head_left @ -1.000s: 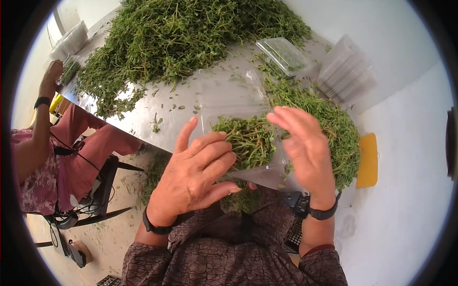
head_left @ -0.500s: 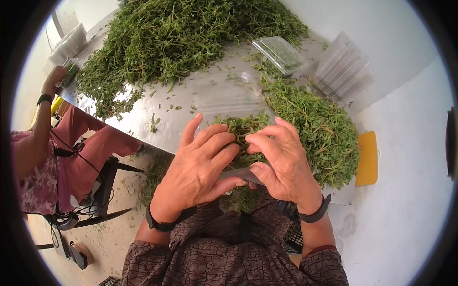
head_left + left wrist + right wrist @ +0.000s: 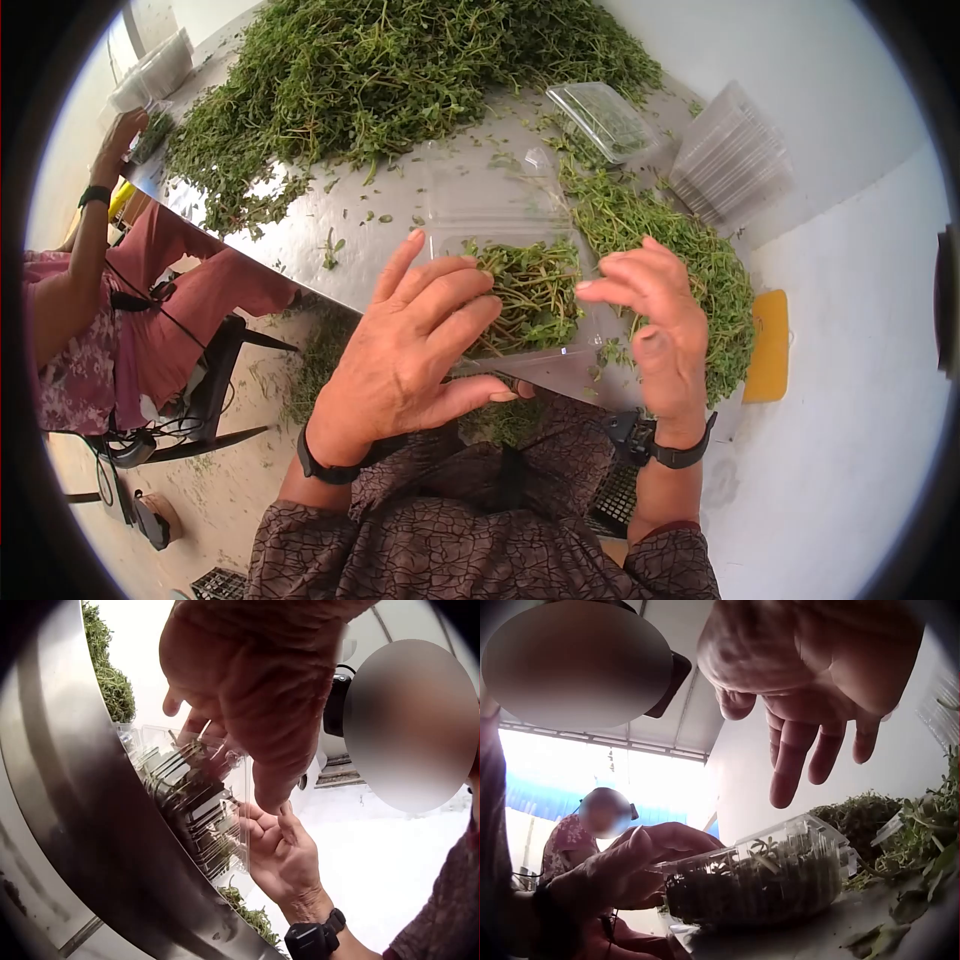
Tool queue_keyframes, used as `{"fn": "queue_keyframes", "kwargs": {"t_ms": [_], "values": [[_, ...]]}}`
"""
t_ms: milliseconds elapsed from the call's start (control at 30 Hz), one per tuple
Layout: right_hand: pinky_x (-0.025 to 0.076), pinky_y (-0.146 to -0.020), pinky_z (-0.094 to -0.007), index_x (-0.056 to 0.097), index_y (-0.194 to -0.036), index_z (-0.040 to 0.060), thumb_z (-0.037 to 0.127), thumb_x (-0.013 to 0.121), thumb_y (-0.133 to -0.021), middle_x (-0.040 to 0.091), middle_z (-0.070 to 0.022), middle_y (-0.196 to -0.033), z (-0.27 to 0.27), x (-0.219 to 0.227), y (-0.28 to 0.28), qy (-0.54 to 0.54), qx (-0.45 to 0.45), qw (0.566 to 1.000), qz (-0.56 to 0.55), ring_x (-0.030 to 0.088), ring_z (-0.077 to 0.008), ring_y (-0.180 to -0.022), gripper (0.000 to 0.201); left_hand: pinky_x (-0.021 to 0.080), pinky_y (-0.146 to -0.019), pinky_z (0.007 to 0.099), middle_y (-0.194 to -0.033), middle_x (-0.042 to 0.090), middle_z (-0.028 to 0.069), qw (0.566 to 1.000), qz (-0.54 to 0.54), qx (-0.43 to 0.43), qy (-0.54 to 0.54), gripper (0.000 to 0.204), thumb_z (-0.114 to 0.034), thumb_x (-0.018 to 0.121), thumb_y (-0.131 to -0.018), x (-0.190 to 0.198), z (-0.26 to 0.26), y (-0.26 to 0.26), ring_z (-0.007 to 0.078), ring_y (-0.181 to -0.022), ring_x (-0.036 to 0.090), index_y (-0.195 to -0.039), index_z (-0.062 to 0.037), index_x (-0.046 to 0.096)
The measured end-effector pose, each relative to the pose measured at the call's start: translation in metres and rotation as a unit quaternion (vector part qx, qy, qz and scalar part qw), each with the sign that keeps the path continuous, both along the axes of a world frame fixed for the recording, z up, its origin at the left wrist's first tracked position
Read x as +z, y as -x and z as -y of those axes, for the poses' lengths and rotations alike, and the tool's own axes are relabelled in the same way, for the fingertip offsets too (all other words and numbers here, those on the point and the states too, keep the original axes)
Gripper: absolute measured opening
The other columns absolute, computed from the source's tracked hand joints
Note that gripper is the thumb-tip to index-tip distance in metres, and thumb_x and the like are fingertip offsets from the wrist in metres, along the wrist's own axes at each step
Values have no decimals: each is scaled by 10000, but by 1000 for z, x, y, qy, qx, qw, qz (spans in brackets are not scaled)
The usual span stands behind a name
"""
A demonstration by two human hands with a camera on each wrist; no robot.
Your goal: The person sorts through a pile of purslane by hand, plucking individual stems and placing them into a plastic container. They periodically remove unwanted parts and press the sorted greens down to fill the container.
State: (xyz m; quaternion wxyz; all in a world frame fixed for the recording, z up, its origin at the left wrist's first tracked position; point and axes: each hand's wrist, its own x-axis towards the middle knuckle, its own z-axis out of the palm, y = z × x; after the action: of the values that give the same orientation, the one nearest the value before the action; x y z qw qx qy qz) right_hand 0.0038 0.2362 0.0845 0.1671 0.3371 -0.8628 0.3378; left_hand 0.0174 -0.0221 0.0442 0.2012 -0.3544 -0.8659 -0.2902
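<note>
A clear plastic clamshell box [image 3: 754, 874], its lid folded back, holds a bed of leafy green stems [image 3: 535, 290] at the table's near edge. My left hand [image 3: 405, 340] lies over the box's left side, fingertips on the greens and thumb stretched along the front rim. Beyond the right rim hovers my right hand [image 3: 660, 320], raised with its fingers loosely bent and nothing between them. From the right wrist view, those fingers [image 3: 791, 761] hang above the box. The left wrist view has stems [image 3: 199, 799] showing through the clear wall.
A large heap of greens [image 3: 340, 80] covers the back of the metal table [image 3: 370, 200]. More greens [image 3: 690, 260] lie at right, beside a closed filled box [image 3: 605, 120], stacked clear boxes [image 3: 730, 155] and a yellow board [image 3: 768, 345]. Another person [image 3: 85, 310] sits at left.
My right hand came in over the greens and front rim half a second ago, then drew back to the right. My left hand has stayed on the box.
</note>
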Motion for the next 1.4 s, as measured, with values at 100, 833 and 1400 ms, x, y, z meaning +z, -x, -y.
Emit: {"fn": "queue_keyframes", "kwargs": {"t_ms": [100,833,1400], "values": [[276,-1104,-511,576,-1229,-8,534,411,-982,734,-99,-1007,-1,2,-2,14,-4,1000,3,561,-299,-1133,619,264,-1135,576,-1213,592,111,1000,-14,-3,-8,664,-601,688,-757,-1,3,0,336,-1220,521,-1144,-65,619],[316,-1086,-524,615,-1190,-10,449,514,-959,704,-110,-1044,-3,10,-12,-37,-15,997,-60,576,-319,-1101,524,213,-1154,590,-1281,587,140,1000,-4,-4,-7,721,-692,596,-801,-2,15,-3,363,-1299,480,-1113,-46,663],[459,-915,-424,633,-1154,25,-36,671,-707,641,-135,-1187,-86,5,-99,-174,-317,932,-27,572,-337,-1065,452,379,-1069,573,-1218,623,126,991,-129,33,-28,287,-290,692,-849,-18,2,-44,343,-1170,576,-1010,-53,677]]}}
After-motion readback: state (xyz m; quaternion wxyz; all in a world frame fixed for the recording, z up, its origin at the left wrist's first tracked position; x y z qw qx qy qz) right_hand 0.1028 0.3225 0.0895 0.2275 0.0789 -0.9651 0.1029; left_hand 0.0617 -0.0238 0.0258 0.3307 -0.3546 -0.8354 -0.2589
